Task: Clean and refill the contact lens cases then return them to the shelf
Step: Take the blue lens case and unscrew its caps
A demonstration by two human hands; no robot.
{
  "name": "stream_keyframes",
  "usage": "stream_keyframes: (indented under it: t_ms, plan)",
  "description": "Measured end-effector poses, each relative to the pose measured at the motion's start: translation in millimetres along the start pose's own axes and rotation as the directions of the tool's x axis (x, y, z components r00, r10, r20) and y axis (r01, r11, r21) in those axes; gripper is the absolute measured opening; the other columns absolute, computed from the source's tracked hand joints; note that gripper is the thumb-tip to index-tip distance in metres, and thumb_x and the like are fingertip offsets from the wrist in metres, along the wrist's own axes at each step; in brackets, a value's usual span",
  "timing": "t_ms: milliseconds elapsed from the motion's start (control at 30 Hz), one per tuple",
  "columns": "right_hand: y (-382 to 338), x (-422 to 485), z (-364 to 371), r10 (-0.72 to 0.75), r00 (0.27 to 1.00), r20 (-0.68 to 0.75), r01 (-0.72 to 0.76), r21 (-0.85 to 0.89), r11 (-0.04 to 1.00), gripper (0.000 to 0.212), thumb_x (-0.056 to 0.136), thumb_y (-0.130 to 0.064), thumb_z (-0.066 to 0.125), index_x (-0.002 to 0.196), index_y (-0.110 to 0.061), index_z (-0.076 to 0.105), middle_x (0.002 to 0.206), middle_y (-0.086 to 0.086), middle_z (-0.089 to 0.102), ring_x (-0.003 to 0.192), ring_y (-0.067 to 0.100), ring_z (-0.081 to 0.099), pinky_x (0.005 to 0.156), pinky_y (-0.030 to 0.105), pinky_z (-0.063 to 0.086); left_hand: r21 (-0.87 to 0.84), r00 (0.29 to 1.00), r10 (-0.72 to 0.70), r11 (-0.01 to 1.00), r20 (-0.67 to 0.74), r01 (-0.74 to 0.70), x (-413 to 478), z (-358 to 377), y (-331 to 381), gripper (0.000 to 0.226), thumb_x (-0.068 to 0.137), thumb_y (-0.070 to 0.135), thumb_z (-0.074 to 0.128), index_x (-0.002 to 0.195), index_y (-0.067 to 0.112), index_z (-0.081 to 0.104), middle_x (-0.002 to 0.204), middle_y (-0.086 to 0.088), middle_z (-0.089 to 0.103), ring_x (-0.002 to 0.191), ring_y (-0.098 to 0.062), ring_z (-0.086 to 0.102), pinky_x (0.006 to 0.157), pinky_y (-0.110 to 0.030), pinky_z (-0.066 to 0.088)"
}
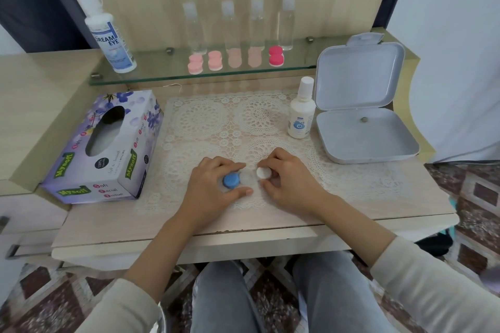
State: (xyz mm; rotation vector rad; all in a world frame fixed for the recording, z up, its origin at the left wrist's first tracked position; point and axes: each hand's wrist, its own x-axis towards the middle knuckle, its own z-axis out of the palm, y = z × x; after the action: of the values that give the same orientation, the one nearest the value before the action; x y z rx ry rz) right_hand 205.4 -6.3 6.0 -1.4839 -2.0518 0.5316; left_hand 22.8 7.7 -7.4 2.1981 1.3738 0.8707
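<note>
A contact lens case [244, 178] lies on the lace mat [216, 121] near the table's front. Its left well carries a blue cap [230, 180]; its right well stands uncovered. My left hand [213, 184] grips the case, index finger behind it and thumb in front. My right hand [286, 181] pinches the white cap [263, 172] just right of the uncovered well. Several pink cases [195, 63] and one bright pink case [276, 56] sit on the glass shelf [162, 73]. A small solution bottle [301, 111] stands on the mat's right side.
A purple tissue box [108, 149] lies at the left. A large solution bottle [108, 32] stands on the shelf's left end, with several clear bottles [257, 24] behind the cases. An open white hinged box [362, 111] sits at the right.
</note>
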Motion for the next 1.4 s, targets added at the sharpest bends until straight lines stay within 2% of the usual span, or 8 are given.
stream_keyframes:
  t_ms: [300,500,700,833,1000,1200,1267,1400]
  plan:
    - [-9,14,-9,0.141,0.988,0.061,-0.135,-0.093,0.987,0.029,0.075,-0.028,0.072,0.090,-0.005,0.063,0.090,0.007,0.057,0.079,0.015,0.046,0.064,0.022,0.033,0.004,0.997,0.067,0.998,-0.035,-0.067,3,3,0,0.047,0.067,0.055,0.056,0.094,0.021,0.072,0.087,0.018,0.055,0.083,-0.006,0.048,0.077,-0.038,0.045]
    - [-11,16,-14,0.067,0.991,0.116,-0.049,-0.147,0.988,0.025,0.076,-0.023,0.070,0.081,0.000,0.063,0.078,0.005,0.052,0.071,0.017,0.043,0.055,0.022,0.028,-0.007,0.998,0.051,0.999,-0.031,-0.051,5,4,1,0.046,0.066,0.055,0.054,0.092,0.022,0.073,0.084,0.022,0.053,0.079,0.004,0.044,0.076,-0.033,0.041]
    - [-9,19,-18,-0.034,0.985,0.172,0.067,-0.192,0.979,0.014,0.077,-0.011,0.067,0.088,-0.002,0.067,0.083,0.006,0.059,0.070,0.017,0.046,0.055,0.011,0.027,0.013,0.996,0.072,0.997,-0.049,-0.071,5,6,0,0.048,0.066,0.055,0.053,0.091,0.019,0.073,0.085,0.019,0.055,0.080,-0.008,0.047,0.073,-0.030,0.039]
    - [-10,14,-23,-0.065,0.965,0.254,0.110,-0.167,0.980,0.020,0.075,0.005,0.055,0.088,-0.003,0.069,0.087,0.012,0.068,0.078,0.026,0.059,0.066,0.034,0.048,0.003,0.997,0.059,0.998,-0.044,-0.059,5,7,-1,0.046,0.067,0.054,0.053,0.092,0.022,0.073,0.085,0.021,0.054,0.081,-0.007,0.047,0.076,-0.034,0.039]
    - [-20,16,-23,0.050,0.978,0.203,0.000,-0.241,0.970,0.027,0.080,-0.020,0.063,0.103,-0.004,0.063,0.093,0.010,0.061,0.082,0.020,0.052,0.067,0.026,0.042,0.009,0.998,0.052,0.999,-0.036,-0.052,5,6,-1,0.048,0.067,0.056,0.052,0.094,0.023,0.072,0.085,0.020,0.054,0.081,-0.008,0.046,0.076,-0.031,0.036]
    - [-19,21,-27,0.068,0.965,0.254,-0.018,-0.193,0.981,0.037,0.081,-0.005,0.060,0.116,-0.015,0.063,0.104,0.006,0.057,0.081,0.008,0.043,0.058,0.009,0.030,0.009,0.999,0.021,1.000,-0.028,-0.021,5,6,-1,0.049,0.066,0.058,0.054,0.096,0.024,0.072,0.086,0.022,0.052,0.084,-0.005,0.044,0.080,-0.028,0.033]
    - [-18,20,-29,0.097,0.971,0.218,-0.056,-0.187,0.981,0.042,0.080,-0.017,0.067,0.120,-0.013,0.059,0.107,0.006,0.059,0.081,0.007,0.045,0.064,0.011,0.034,0.020,1.000,0.014,1.000,-0.026,-0.014,4,7,-1,0.043,0.067,0.052,0.060,0.097,0.023,0.072,0.087,0.021,0.053,0.085,-0.007,0.045,0.080,-0.028,0.032]
    - [-17,15,-21,0.115,0.976,0.184,-0.076,-0.208,0.975,0.027,0.079,-0.027,0.069,0.098,-0.009,0.065,0.093,0.006,0.056,0.084,0.019,0.054,0.068,0.023,0.038,0.031,0.999,0.020,0.999,-0.024,-0.020,4,7,-1,0.051,0.066,0.059,0.052,0.098,0.024,0.071,0.087,0.022,0.052,0.085,-0.005,0.044,0.080,-0.025,0.032]
